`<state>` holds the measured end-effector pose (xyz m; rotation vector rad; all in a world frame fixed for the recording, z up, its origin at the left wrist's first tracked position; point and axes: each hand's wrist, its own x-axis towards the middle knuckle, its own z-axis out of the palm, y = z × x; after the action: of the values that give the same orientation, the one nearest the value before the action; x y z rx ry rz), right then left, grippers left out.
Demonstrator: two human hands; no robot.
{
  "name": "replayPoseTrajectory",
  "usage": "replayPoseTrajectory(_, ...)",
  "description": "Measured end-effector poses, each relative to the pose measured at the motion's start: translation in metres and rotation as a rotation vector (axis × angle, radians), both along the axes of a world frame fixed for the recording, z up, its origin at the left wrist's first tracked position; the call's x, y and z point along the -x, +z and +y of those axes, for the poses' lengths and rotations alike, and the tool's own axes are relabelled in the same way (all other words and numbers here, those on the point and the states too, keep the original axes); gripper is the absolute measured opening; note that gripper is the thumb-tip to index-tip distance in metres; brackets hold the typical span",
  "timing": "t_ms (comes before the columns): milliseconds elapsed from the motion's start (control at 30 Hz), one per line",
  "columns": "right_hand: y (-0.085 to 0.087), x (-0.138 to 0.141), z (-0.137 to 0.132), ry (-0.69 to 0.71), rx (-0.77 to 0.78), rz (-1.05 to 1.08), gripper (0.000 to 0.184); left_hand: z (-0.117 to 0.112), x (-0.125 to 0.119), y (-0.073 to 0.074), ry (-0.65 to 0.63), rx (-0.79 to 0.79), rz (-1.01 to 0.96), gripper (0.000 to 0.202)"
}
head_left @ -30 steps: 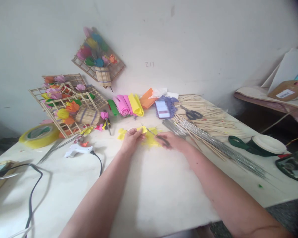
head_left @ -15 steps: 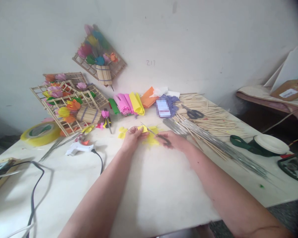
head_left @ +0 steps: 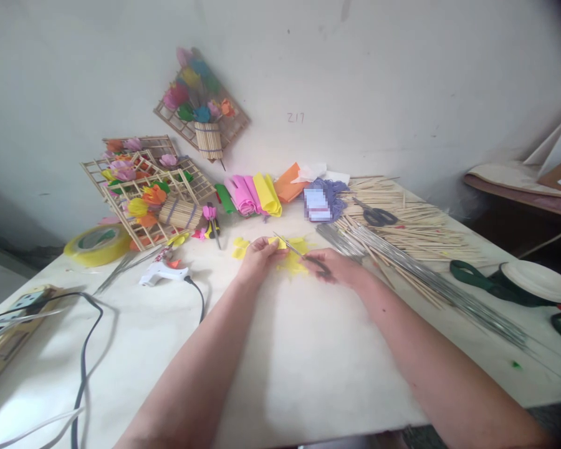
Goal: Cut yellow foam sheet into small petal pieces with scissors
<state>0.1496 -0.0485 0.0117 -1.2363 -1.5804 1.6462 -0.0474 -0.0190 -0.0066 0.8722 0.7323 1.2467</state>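
Between thumb and fingers, my left hand (head_left: 260, 254) pinches a small piece of yellow crepe paper (head_left: 275, 243). My right hand (head_left: 330, 264) is closed round the dark handles of a pair of scissors (head_left: 290, 246), whose blades point left to the edge of that piece. Whether the blades touch the paper is too small to tell. Under and beside both hands lie yellow paper scraps (head_left: 295, 259) on the white table (head_left: 299, 362), with a few cut yellow pieces (head_left: 240, 247) just left of my left hand.
A white glue gun (head_left: 163, 273) with its cord lies left, near a roll of yellow tape (head_left: 98, 243) and a power strip (head_left: 16, 330). Behind are crepe paper rolls (head_left: 247, 194). Wooden sticks (head_left: 416, 231), wires (head_left: 430, 277) and other scissors (head_left: 378, 215) lie right.
The whole scene has shifted slightly to the right in the view as the head turned left. Both hands keep the same hold on the paper and the scissors.
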Motion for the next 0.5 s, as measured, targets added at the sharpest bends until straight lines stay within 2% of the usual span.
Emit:
replayPoseTrajectory(367,-0.0008,0.0011,-0.0002,-0.012,-0.012,0.030,0.027,-0.0009,0.0015,-0.0013,-0.007,-0.008,-0.010,0.032)
replayPoseTrajectory(500,-0.0004,0.0054,0.0017,-0.096,-0.087,0.050,0.031,-0.0047,0.0015,-0.0002,0.019,-0.003,0.010,0.032)
